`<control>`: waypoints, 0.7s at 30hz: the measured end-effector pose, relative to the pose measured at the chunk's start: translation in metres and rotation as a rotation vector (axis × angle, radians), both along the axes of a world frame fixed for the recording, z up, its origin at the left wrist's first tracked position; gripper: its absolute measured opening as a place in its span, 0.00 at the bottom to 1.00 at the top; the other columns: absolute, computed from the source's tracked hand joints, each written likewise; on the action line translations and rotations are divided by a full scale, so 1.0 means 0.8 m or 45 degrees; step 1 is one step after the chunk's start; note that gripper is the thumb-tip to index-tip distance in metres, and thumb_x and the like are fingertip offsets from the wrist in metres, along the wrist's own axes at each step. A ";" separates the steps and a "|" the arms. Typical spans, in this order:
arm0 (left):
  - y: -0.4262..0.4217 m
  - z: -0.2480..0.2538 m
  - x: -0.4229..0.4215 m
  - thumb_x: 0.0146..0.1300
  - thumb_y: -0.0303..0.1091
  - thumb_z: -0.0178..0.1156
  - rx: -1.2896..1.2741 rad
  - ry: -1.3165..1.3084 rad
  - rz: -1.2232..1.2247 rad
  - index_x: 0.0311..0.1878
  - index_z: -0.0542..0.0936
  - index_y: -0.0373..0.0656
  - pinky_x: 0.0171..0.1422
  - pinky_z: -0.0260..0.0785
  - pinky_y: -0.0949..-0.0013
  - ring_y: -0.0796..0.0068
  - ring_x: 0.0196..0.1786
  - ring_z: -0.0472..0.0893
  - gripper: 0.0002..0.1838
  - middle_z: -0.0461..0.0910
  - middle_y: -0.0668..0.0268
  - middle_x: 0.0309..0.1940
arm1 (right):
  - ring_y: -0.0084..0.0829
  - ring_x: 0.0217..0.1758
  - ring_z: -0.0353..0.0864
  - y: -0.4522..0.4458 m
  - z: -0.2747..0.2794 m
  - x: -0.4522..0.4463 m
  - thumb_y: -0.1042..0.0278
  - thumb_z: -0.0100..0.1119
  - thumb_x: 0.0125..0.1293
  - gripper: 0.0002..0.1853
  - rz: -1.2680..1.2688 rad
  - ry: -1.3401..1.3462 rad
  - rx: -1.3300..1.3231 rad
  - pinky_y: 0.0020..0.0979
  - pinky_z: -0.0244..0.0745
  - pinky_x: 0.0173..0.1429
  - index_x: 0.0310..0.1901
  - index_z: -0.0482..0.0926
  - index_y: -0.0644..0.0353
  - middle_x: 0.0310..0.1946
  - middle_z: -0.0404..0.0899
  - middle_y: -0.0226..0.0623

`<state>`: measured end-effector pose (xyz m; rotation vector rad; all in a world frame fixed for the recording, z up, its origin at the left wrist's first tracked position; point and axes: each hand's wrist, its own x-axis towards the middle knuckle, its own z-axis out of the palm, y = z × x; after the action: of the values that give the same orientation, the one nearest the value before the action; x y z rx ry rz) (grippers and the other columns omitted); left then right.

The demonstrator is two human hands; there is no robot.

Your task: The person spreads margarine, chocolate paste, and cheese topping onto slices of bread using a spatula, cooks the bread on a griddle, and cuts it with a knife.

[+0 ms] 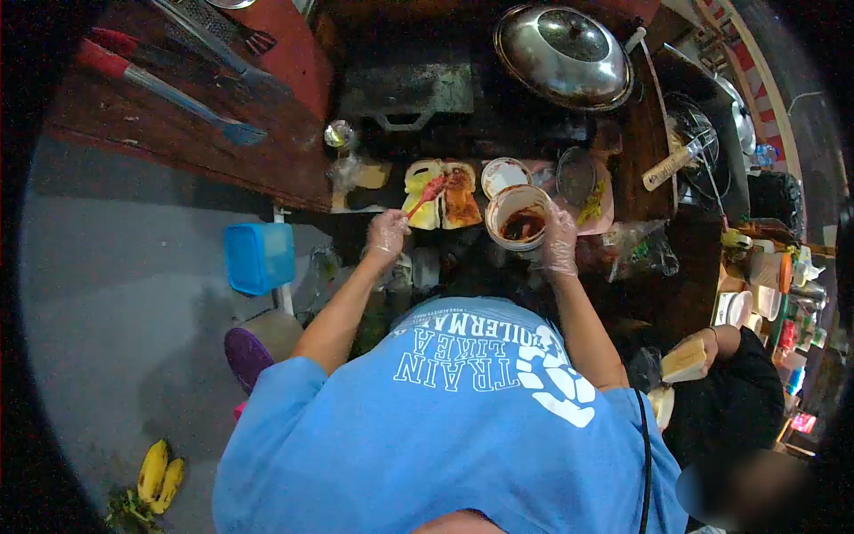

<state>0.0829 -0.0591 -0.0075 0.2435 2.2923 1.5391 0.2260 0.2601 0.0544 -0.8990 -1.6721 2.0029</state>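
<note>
My left hand (388, 233), in a clear plastic glove, is closed around the handle of a red spatula (433, 190). The spatula's head is over two bread slices lying side by side. Yellow spread covers the left bread slice (418, 210), while reddish-brown sauce coats the right bread slice (462, 206). Also gloved, my right hand (559, 238) grips the side of a white tub (495, 233), tilted so that dark red-brown sauce shows inside. A white lid (505, 175) with sauce smears lies just beyond the tub.
A griddle (409, 80) and a domed metal lid (565, 55) are at the back. Red-handled tongs (178, 93) lie on the left counter. A blue container (259, 258) stands at left, bananas (158, 476) lower left. At right, another person's hand (709, 349) holds bread.
</note>
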 end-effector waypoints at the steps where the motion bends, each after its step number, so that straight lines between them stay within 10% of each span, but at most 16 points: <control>1: -0.002 -0.008 -0.004 0.68 0.33 0.58 0.004 -0.005 -0.001 0.45 0.80 0.35 0.34 0.72 0.69 0.75 0.26 0.78 0.10 0.82 0.65 0.28 | 0.19 0.34 0.75 0.003 -0.002 0.004 0.61 0.57 0.73 0.15 -0.001 -0.005 0.004 0.26 0.73 0.39 0.40 0.83 0.67 0.33 0.81 0.30; 7: 0.004 -0.005 -0.005 0.66 0.31 0.57 -0.489 0.437 -0.257 0.44 0.79 0.39 0.45 0.74 0.55 0.52 0.40 0.82 0.08 0.82 0.53 0.34 | 0.20 0.35 0.76 0.016 -0.007 0.020 0.61 0.56 0.73 0.15 0.002 -0.083 0.604 0.27 0.75 0.39 0.40 0.83 0.67 0.34 0.82 0.30; 9: -0.001 -0.005 -0.002 0.66 0.31 0.57 -0.491 0.447 -0.236 0.44 0.79 0.40 0.46 0.73 0.53 0.50 0.41 0.81 0.08 0.82 0.53 0.35 | 0.19 0.34 0.76 0.018 0.000 0.020 0.61 0.58 0.72 0.15 -0.031 -0.001 0.054 0.28 0.74 0.38 0.38 0.81 0.67 0.32 0.81 0.30; 12: -0.018 -0.001 -0.003 0.66 0.31 0.56 -0.496 0.584 -0.147 0.44 0.80 0.43 0.48 0.73 0.51 0.49 0.43 0.81 0.07 0.83 0.54 0.37 | 0.20 0.33 0.75 0.043 -0.039 0.040 0.61 0.58 0.72 0.15 0.040 -0.221 0.454 0.29 0.74 0.39 0.36 0.79 0.67 0.30 0.79 0.30; 17: -0.052 -0.023 -0.005 0.65 0.27 0.52 -0.699 0.914 -0.342 0.44 0.81 0.47 0.47 0.74 0.54 0.53 0.42 0.81 0.09 0.82 0.58 0.37 | 0.28 0.31 0.75 0.051 -0.077 0.055 0.66 0.57 0.71 0.09 -0.079 -0.154 0.098 0.33 0.73 0.37 0.39 0.78 0.64 0.29 0.77 0.34; 21: -0.094 -0.046 0.037 0.65 0.28 0.53 -0.726 0.842 -0.462 0.45 0.81 0.49 0.48 0.74 0.54 0.54 0.44 0.80 0.10 0.81 0.59 0.37 | 0.46 0.33 0.76 0.076 -0.118 0.070 0.75 0.59 0.62 0.13 0.179 -0.099 0.940 0.44 0.73 0.37 0.49 0.76 0.59 0.30 0.73 0.43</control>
<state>0.1121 -0.1346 -0.0444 1.0593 2.8381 0.6280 0.2823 0.3209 -0.0404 -0.5952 -2.3199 1.2412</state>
